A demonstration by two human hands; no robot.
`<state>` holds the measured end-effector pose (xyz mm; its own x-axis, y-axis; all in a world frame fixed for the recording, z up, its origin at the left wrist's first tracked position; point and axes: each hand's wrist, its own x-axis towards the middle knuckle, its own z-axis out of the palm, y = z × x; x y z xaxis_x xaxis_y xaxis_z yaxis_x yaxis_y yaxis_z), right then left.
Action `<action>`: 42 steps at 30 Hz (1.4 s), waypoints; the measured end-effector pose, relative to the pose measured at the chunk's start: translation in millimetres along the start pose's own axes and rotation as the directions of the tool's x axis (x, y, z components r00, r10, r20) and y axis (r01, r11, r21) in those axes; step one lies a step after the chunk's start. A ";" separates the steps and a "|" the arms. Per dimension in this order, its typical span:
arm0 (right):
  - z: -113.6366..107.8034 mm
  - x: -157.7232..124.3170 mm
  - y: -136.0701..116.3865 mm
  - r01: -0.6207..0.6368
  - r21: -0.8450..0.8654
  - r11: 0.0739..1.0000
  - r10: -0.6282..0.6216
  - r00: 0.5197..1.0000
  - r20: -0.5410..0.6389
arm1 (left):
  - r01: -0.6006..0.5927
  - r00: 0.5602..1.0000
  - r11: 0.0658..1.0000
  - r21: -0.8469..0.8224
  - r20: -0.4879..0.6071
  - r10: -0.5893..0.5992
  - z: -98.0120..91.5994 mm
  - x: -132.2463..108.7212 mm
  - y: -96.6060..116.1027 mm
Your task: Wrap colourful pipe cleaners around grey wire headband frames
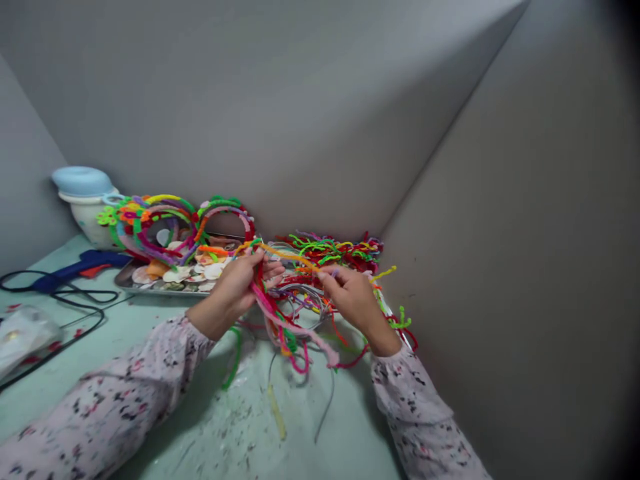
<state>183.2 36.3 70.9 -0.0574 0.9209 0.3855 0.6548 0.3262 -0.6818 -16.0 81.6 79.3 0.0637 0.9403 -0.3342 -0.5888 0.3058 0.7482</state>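
Observation:
An orange pipe cleaner [287, 255] stretches between my two hands. My left hand [240, 281] is closed, with the thumb pressing on a twisted bunch of coloured pipe cleaners [265, 300]; its other fingers lie partly spread behind. Pink, red and green ends of that bunch hang down below the palm. At the other side, my right hand [354, 297] pinches the far end of the orange strand between thumb and fingers. Behind and under the hands lies a tangled pile of pipe cleaners [345, 252] and grey wires.
A metal tray [150, 291] of seashells [200, 270] sits left of centre, with pipe-cleaner-wrapped hoops [165, 227] above it. Farther left are a blue glue gun [80, 269] with its black cord, a blue-lidded container [87, 203] and a plastic bag [27, 333]. Grey walls enclose the table [220, 433].

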 end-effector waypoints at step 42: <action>25.2 -0.7 -18.8 -0.172 0.481 0.860 0.027 0.956 0.294 | -0.115 0.892 0.908 0.402 0.444 -0.083 19.8 -43.2 -34.5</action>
<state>152.0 34.9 67.8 -0.2582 0.9515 0.1672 0.2106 0.2243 -0.9515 17.4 33.4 79.3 0.4635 0.8797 -0.1062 -0.2181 0.2294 0.9486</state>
